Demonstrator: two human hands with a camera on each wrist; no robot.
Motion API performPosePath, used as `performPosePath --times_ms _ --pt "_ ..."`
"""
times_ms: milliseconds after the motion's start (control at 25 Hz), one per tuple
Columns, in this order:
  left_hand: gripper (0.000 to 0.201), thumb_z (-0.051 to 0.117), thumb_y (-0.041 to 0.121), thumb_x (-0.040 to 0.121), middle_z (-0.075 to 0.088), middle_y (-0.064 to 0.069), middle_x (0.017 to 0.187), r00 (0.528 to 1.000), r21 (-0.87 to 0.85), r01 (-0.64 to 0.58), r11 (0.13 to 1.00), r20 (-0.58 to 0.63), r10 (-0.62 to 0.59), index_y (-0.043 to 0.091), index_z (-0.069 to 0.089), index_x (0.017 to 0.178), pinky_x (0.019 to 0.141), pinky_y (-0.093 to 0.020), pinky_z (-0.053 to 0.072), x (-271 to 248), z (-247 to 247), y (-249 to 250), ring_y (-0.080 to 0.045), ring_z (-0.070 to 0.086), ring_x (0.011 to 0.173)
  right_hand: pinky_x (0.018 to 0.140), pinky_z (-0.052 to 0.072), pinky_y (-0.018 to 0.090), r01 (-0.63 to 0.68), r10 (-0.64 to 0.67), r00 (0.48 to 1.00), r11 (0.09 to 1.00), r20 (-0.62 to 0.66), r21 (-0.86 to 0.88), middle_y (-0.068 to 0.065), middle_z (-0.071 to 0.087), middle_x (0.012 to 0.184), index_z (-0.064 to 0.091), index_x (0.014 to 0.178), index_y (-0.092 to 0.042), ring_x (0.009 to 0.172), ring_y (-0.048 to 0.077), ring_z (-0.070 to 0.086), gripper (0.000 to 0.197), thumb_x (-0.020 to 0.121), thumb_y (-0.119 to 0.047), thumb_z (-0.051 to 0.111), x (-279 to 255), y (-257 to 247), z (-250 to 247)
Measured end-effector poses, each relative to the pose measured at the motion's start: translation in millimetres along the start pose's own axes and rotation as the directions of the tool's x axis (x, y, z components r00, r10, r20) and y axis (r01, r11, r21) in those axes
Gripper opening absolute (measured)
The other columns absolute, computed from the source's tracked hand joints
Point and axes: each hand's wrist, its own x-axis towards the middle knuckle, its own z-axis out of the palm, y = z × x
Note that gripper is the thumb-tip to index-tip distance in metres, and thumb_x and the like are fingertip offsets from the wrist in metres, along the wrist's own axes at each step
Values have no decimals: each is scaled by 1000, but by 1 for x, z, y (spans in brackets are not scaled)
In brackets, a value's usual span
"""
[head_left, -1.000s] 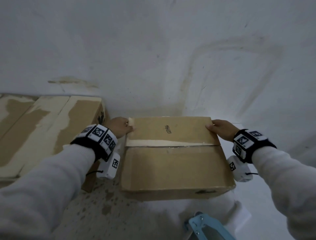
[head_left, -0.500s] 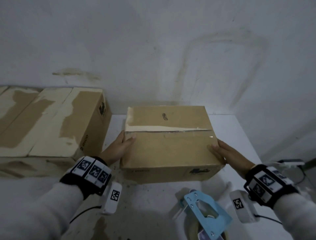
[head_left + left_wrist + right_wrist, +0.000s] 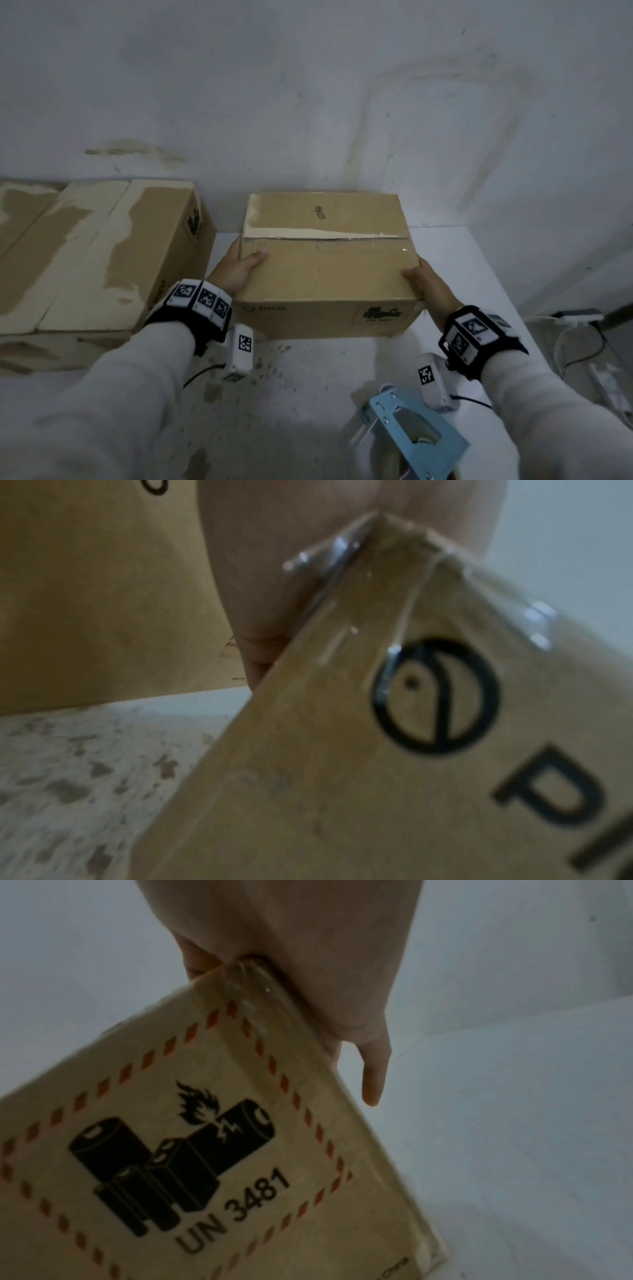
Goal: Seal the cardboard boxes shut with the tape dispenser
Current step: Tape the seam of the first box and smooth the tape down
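I see both forearms reaching forward, the left hand (image 3: 236, 270) and right hand (image 3: 426, 284) each in a grip on the sides of the middle cardboard box (image 3: 325, 263), thumbs lying over its top edges. Clear tape runs along its closed flaps; contents hidden. A larger box (image 3: 96, 250) sits just left. The blue tape dispenser (image 3: 414, 431) lies near me on the white, speckled desk (image 3: 291, 383), against a stained grey wall (image 3: 308, 85).

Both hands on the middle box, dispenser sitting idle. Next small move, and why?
Probably: settle the box, then free the right hand to take the blue tape dispenser just below that wrist. Left hand keeps its grip at the box's side. Clear tape already shines on the top seam, so whether it needs more is unclear.
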Motion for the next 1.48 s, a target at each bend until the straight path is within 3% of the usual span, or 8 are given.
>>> performPosePath --times_ms 240,400,520,760,920,1080,1200,1480 --pt "72 70 17 74 56 -7 130 991 -227 43 973 135 -13 16 39 139 87 -34 48 -12 -23 -31 -19 58 105 70 43 26 14 -33 987 992 -159 -122 4 62 118 52 128 -19 97 16 58 39 91 -30 56 -10 9 -10" --pt "66 73 6 77 57 -2 122 993 -213 -118 970 -42 112 12 44 136 84 -26 52 -48 -16 -50 -15 56 105 85 47 41 18 -28 987 998 -161 -60 0 60 119 51 131 -24 107 19 56 51 84 -36 65 -29 29 -12" --pt "51 59 -1 85 57 -12 126 987 -320 -133 938 -133 95 5 47 134 94 -36 48 -60 -13 -62 -24 56 112 89 47 44 43 -43 993 999 -110 -7 -5 61 117 54 129 -28 105 16 59 53 80 -20 71 -44 39 -19" --pt "43 63 10 86 62 -13 121 982 -382 -94 919 -186 23 8 55 129 91 -35 53 -64 -15 -85 -24 63 102 85 52 37 171 -154 937 985 -314 27 -3 68 92 66 110 -11 71 -4 67 35 77 0 71 -50 50 -14" --pt "33 53 13 93 61 -12 109 966 -460 -109 881 -257 -15 7 54 126 69 -13 54 -66 -7 -92 -13 60 87 81 55 35 158 -129 943 985 -306 73 -4 68 92 65 115 -9 85 13 65 35 80 0 68 -49 55 -18" --pt "6 55 14 93 64 -5 90 949 -461 -110 881 -313 -45 11 61 94 62 -11 55 -68 -3 -92 -13 61 83 73 57 31 122 -81 947 986 -310 116 6 68 86 62 99 -9 85 23 65 19 82 0 66 -50 55 -25" --pt "19 56 13 93 68 0 75 935 -480 -116 870 -349 -68 15 50 74 60 -13 55 -68 -2 -93 -16 60 78 73 58 36 101 -34 933 980 -359 170 12 65 83 55 78 -11 88 30 63 16 82 0 67 -50 56 -25" --pt "14 56 14 93 71 12 60 935 -454 -121 883 -350 -52 14 61 79 62 -12 55 -76 2 -89 -4 65 66 50 55 18 77 5 918 979 -396 190 21 64 92 59 70 -8 87 27 64 16 83 -11 68 -55 60 -20"
